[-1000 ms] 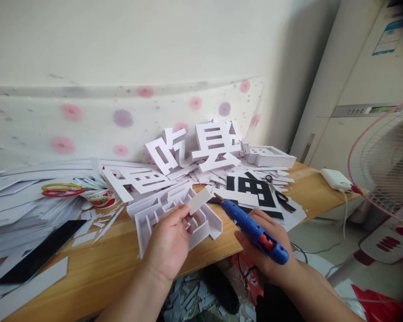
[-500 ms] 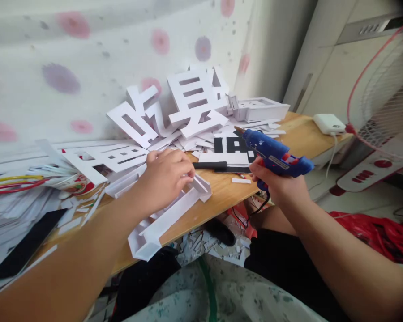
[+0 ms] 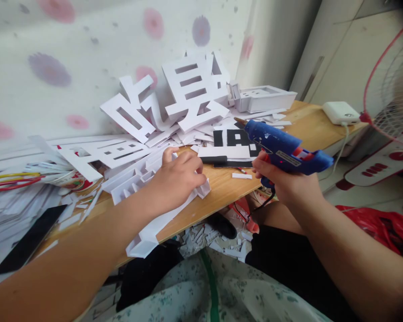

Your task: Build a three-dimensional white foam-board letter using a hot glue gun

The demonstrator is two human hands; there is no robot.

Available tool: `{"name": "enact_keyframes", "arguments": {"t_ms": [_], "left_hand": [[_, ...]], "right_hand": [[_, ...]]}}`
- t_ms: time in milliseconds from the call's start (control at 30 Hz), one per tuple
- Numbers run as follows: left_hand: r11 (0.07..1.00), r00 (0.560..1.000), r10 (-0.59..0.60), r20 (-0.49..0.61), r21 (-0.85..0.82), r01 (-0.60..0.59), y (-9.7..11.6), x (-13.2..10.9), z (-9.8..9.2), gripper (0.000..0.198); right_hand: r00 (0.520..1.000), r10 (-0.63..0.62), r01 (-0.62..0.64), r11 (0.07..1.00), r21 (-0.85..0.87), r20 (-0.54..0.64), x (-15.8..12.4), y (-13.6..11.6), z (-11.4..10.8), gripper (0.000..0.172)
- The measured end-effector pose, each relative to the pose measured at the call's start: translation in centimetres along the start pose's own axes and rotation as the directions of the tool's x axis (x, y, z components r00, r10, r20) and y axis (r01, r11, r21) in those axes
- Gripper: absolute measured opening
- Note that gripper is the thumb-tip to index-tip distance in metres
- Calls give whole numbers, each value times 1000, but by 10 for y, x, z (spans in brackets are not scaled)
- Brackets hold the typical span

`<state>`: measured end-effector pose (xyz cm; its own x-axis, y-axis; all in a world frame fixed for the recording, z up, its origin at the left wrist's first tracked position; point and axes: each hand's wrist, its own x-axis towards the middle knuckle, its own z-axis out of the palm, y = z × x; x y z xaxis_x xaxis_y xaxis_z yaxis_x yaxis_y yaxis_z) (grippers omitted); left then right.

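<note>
My left hand [image 3: 179, 179] reaches over a white foam-board letter frame [image 3: 169, 212] at the table's front edge. Its fingers are bent around the frame's inner walls, and the fingertips are partly hidden. Thin upright strips divide the frame into compartments. Wrapped round the handle of a blue hot glue gun [image 3: 282, 150], my right hand [image 3: 290, 185] holds it off the table, right of the frame. The gun's nozzle points up and to the left, apart from the frame. A black strip [image 3: 213, 159] and a small white strip [image 3: 242, 175] lie between the hands.
Finished white letters [image 3: 196, 85] lean at the back against the patterned curtain. Paper scraps, a black board [image 3: 30, 237] and a cup [image 3: 77, 180] lie left. A white adapter box [image 3: 340, 112] and a fan [image 3: 392, 103] are at right. Offcuts litter the floor.
The view has shifted slightly. My left hand has moved a little right along the frame, with its index finger lifted apart. The glue gun has drifted slightly right, still held.
</note>
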<state>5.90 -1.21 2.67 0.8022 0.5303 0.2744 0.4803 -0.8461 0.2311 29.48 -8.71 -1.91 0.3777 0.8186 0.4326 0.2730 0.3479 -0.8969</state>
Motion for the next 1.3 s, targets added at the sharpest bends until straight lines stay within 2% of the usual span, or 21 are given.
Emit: {"name": "enact_keyframes", "arguments": {"t_ms": [133,300,400,800,1067,1300], "left_hand": [[998,999,-4,44,62,1,3,1,4,33],[925,987,107,123,351,-144,6,-1,4,35],[874,978,141,157,444,-197,5,-3,5,36],[856,972,211,109,460,-237,-3,-6,9,36],[847,971,204,122,476,-238,-2,-8,11,29],[848,972,192,135,476,-234,-3,-8,10,28]], "right_hand": [[1000,-8,8,1000,3,7,-1,1,0,13],[1000,8,-8,1000,12,-27,0,-1,1,14],[1000,4,-4,1000,4,-13,0,-3,2,13],[999,47,-46,999,18,-14,-1,1,3,12],[1000,21,-21,999,-27,-6,-1,-8,4,12],[1000,4,-4,1000,-13,16,-2,1,3,10]]}}
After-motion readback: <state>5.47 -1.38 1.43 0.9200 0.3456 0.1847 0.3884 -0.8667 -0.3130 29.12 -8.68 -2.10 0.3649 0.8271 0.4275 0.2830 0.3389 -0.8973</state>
